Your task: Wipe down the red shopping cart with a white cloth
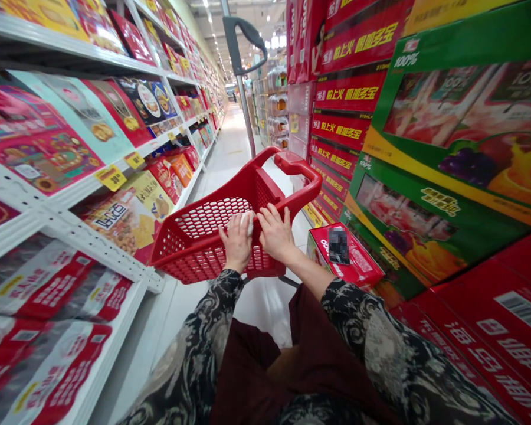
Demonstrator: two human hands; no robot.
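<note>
A narrow supermarket aisle, pale floor (234, 147) running off between packed shelves (71, 230) on the left and stacked drink cartons (446, 147) on the right. Nearest, two patterned sleeves reach out to a red basket (212, 215) tipped toward the person. The left hand (238, 239) has its fingers curled down over a white cloth (246, 221), pressing it onto the near rim. The right hand (275, 233) lies just beside it, touching the cloth's edge, fingers loosely spread over the same rim and gripping nothing. The basket holds nothing; the cloth sits only at this near edge, and I cannot tell which parts have been wiped. Beyond, the red carry handle (298, 165) arches up, with the grey pull handle (248, 35) above.
</note>
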